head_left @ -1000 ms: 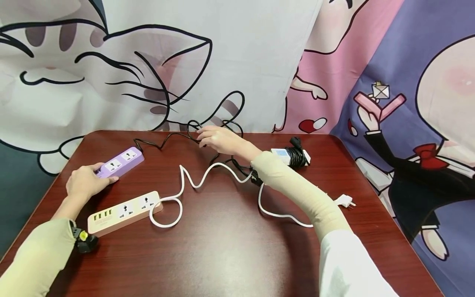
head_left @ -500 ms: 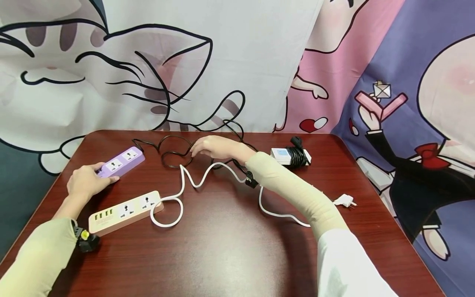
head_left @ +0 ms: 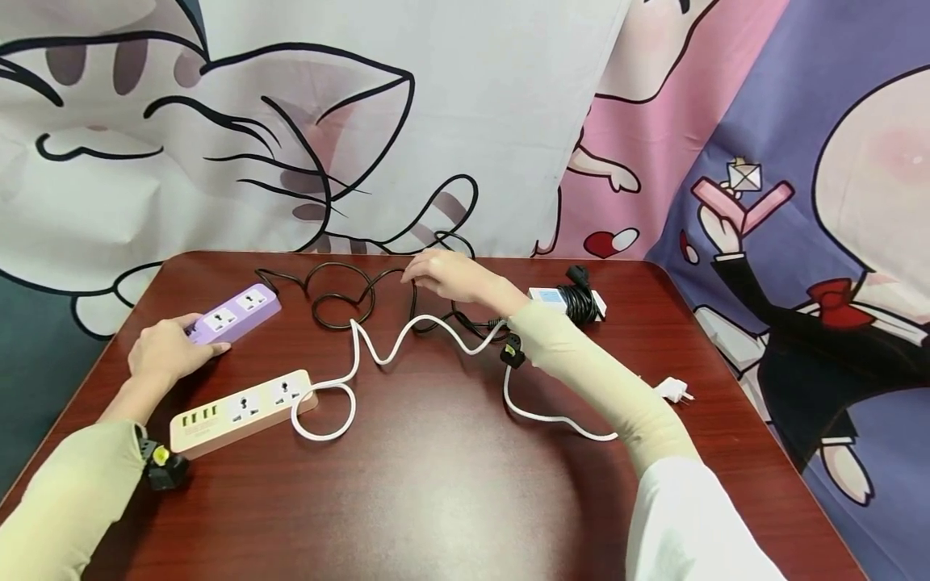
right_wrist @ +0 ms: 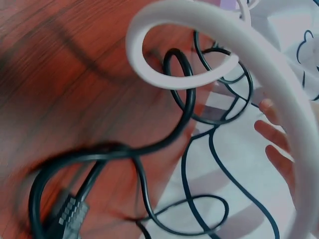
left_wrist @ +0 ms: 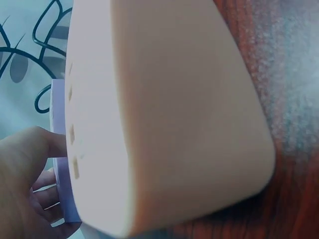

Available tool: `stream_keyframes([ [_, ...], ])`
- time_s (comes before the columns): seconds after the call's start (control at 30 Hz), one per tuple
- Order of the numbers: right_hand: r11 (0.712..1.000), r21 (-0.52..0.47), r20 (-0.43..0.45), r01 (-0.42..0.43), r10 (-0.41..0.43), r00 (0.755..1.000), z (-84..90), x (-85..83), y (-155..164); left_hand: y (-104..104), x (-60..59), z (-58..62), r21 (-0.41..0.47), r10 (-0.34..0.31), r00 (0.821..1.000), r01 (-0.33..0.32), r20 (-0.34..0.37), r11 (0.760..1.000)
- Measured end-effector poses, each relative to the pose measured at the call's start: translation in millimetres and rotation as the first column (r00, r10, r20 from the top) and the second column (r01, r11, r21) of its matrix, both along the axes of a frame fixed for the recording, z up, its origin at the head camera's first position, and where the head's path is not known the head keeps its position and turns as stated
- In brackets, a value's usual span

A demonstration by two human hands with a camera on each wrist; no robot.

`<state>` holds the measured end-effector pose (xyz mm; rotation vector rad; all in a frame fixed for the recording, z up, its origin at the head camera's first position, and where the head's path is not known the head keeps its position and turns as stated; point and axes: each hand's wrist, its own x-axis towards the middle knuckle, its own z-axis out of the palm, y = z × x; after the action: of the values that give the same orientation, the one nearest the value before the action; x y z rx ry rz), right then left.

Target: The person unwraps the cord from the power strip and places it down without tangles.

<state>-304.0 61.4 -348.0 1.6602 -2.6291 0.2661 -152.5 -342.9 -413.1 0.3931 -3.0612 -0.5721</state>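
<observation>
My left hand [head_left: 163, 349] grips the near end of a purple power strip [head_left: 238, 313] at the table's left, thumb on one side and fingers on the other. In the left wrist view a cream power strip [left_wrist: 189, 114] hides much of the purple one [left_wrist: 60, 179]. From the purple strip's far end a black cable [head_left: 343, 265] runs in loops toward my right hand [head_left: 454, 274]. That hand hovers at the back of the table, fingers loosely bent, fingertips right by the cable. In the right wrist view its fingers [right_wrist: 276, 137] are spread and hold nothing visible.
The cream strip [head_left: 240, 410] lies in front of the purple one. Its white cord [head_left: 395, 355] winds beneath my right forearm to a white plug [head_left: 674, 390]. A white strip wrapped in black cable [head_left: 579, 305] lies at back right, before a printed cloth [head_left: 494, 121].
My right hand came toward me, then moved back to the right. The black cable loops that were bunched by its fingers now lie spread on the table. My left hand stays put.
</observation>
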Motion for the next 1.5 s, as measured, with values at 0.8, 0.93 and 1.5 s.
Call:
stream_keyframes([
  [0.8,0.944,-0.308,-0.275,0.121,-0.21,0.938,17.8,28.2,96,85,-22.6,57.4,0.001,-0.085,0.905,0.094,-0.417,0.996],
  [0.93,0.936,-0.328,-0.312,0.128,-0.235,0.921,15.6,35.8,115,117,-25.5,66.7,0.032,-0.123,0.845,0.163,-0.521,0.986],
  [1.5,0.899,-0.393,-0.358,0.194,-0.344,0.868,18.3,59.6,194,248,-42.9,89.9,0.186,-0.369,0.782,0.514,-0.502,0.837],
])
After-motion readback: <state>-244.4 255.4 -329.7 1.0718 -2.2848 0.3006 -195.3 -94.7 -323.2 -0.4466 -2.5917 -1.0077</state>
